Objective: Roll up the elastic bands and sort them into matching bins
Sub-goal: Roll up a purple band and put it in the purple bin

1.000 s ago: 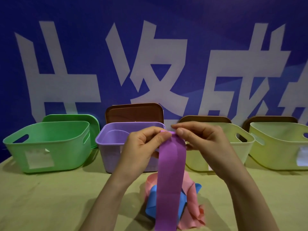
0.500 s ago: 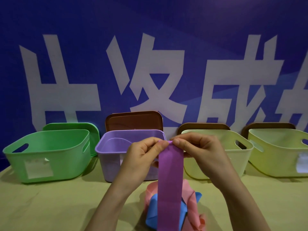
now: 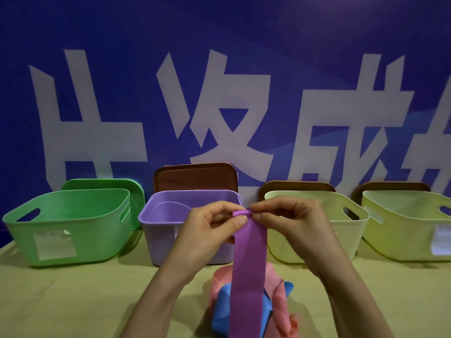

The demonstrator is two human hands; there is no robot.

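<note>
both hands (image 3: pixel 210 230) (image 3: pixel 290 223) pinch the purple band's (image 3: pixel 249 269) first curl; purple bin (image 3: pixel 168 223) at 11 o'clock looks empty, pink (image 3: pixel 275 284) and blue (image 3: pixel 227 311) bands unrolled.

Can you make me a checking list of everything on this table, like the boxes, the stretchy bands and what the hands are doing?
Surface: table, tan cover.
Job's things: purple band, top just rolled; pink band and blue band heaped beneath; green bin, purple bin, two yellow bins.
Clutter: lids propped behind bins.
Grippers: left hand and right hand pinch band's rolled end.
Cables: nothing seen.
Surroundings: blue banner.
</note>
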